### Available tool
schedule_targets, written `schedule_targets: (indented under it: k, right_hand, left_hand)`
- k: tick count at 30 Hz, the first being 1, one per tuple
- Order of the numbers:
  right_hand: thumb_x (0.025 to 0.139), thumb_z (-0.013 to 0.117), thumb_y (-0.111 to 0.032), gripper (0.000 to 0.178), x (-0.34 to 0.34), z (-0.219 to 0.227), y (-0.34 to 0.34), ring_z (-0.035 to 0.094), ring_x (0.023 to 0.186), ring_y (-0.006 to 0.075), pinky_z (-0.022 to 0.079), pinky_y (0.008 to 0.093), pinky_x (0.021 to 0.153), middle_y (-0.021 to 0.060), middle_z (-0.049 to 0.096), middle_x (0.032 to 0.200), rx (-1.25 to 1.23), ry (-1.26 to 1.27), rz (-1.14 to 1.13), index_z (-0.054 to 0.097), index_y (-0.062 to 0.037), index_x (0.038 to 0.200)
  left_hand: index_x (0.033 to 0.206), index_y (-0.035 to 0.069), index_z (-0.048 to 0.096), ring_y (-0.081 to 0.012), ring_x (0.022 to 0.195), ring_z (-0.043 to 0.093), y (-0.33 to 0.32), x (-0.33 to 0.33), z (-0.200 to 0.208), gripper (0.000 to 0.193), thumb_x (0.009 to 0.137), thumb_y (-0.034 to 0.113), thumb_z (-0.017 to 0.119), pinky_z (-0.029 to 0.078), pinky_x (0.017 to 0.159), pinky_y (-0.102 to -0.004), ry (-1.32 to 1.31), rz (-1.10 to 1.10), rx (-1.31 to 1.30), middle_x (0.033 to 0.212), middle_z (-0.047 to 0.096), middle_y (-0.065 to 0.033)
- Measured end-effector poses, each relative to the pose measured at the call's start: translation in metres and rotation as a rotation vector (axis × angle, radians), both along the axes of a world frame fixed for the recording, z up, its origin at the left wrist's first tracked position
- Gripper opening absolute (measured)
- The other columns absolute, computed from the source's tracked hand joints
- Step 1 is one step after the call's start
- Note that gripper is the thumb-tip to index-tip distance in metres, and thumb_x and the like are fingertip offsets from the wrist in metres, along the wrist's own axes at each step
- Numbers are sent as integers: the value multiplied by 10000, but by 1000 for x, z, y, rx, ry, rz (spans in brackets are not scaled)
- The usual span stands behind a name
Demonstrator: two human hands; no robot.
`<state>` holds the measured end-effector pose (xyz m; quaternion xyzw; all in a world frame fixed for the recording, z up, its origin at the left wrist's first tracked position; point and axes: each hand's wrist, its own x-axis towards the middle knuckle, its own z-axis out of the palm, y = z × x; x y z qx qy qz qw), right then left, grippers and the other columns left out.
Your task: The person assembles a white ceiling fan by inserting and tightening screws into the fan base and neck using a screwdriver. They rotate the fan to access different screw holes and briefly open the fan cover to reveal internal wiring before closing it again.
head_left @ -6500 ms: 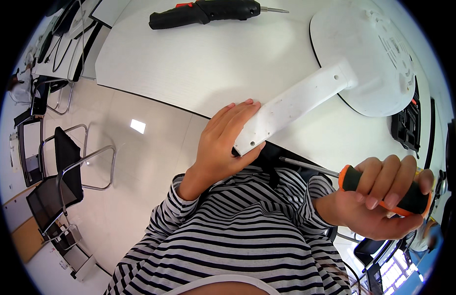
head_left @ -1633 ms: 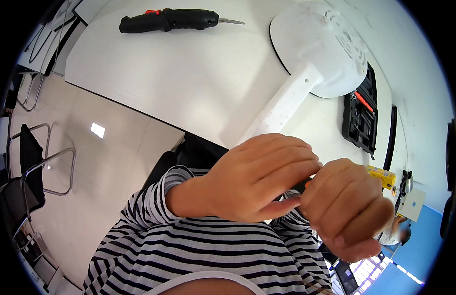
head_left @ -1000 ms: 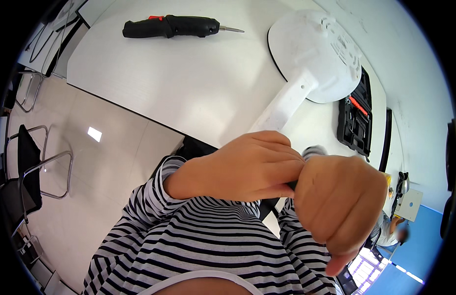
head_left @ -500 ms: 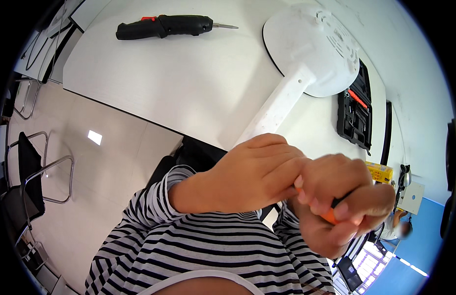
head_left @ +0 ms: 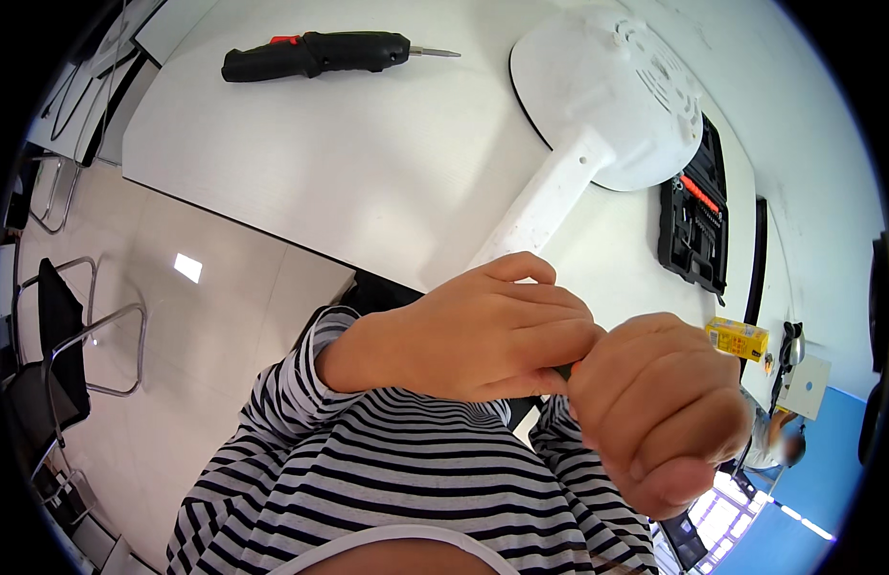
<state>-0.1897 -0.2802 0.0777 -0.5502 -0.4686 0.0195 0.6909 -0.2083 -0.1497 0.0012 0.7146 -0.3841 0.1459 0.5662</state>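
My left hand (head_left: 483, 331) is closed in front of my chest, fingers curled, at the near end of a white pan-shaped appliance's handle (head_left: 550, 201). Whatever it grips is hidden. Against its fingertips, my right hand (head_left: 660, 412) makes a fist round an orange-and-black tool handle (head_left: 576, 368), of which only a sliver shows between the hands. Face down on the table lies the appliance's round vented body (head_left: 607, 96). A black cordless screwdriver (head_left: 320, 55) with a red switch and a metal bit rests at the far left.
The white table (head_left: 300, 163) has its near edge just past my left forearm. An open black tool case (head_left: 693, 225) with bits stands beyond the appliance. At the right are a yellow box (head_left: 737, 338) and another person (head_left: 780, 446). Chairs (head_left: 56, 335) stand at the left.
My right hand has turned over its grip, so its knuckles now cover most of the orange handle that showed before. My left hand has shifted slightly left. The table things stay put.
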Motion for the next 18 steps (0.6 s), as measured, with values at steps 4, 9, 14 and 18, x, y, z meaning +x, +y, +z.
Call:
schedule_targets:
  k: [4, 9, 14, 18]
  right_hand:
    - [940, 399, -300, 298, -12, -16, 8, 414, 405, 119, 420, 250, 422, 42, 452, 560, 84, -50, -297, 350, -92, 732]
    - [859, 572, -247, 262, 7, -12, 8, 458, 446, 139, 448, 264, 459, 67, 497, 623, 98, -113, 26, 417, -57, 768]
    - [740, 702, -106, 308, 40, 7, 11, 484, 381, 138, 376, 211, 331, 69, 529, 536, 81, 173, 879, 507, -18, 518]
    - [792, 675, -172, 333, 35, 5, 3, 460, 356, 122, 372, 208, 331, 42, 513, 511, 10, 84, 747, 491, -44, 546]
  left_hand:
    - [1043, -6, 557, -232, 919, 585, -7, -14, 4, 298, 786, 137, 606, 389, 850, -350, 61, 169, 48, 1006, 613, -125]
    - [982, 30, 556, -167, 888, 576, -17, -20, 4, 296, 729, 169, 623, 402, 798, -292, -16, 350, -34, 893, 608, -43]
    - [1009, 31, 533, -190, 919, 571, -1, -7, 3, 309, 769, 210, 607, 376, 852, -334, -25, 98, 13, 968, 605, -65]
    - [1050, 17, 535, -217, 953, 570, 6, -4, 7, 293, 803, 168, 584, 366, 852, -358, 6, 0, 66, 1033, 594, -97]
